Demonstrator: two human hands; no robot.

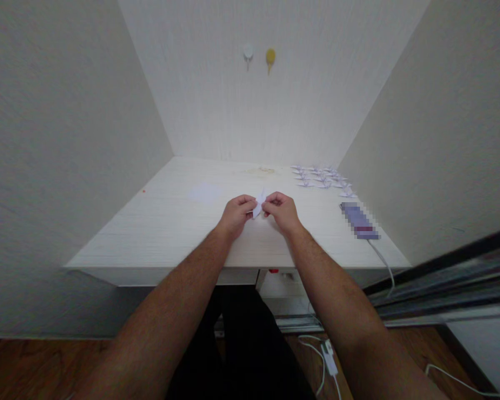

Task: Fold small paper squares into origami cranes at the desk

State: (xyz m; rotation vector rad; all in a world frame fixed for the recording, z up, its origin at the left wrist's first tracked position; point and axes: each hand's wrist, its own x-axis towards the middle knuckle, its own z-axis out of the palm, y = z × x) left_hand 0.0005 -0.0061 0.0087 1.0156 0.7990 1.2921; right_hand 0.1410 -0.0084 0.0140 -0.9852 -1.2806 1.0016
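Note:
A small white folded paper crane point(257, 210) is held just above the desk, between both hands. My left hand point(236, 215) pinches its left side between thumb and fingers. From the other side my right hand point(282, 210) grips it with thumb and forefinger. A pointed tip of the paper sticks up between the hands, and a broader flap hangs toward me. The fingertips hide part of the folds.
Several folded paper cranes point(323, 176) stand in rows at the desk's back right. A phone point(359, 220) with a white cable point(383, 258) lies at the right edge. Walls enclose the white desk point(166, 222) on three sides. A power strip point(329, 357) lies on the floor.

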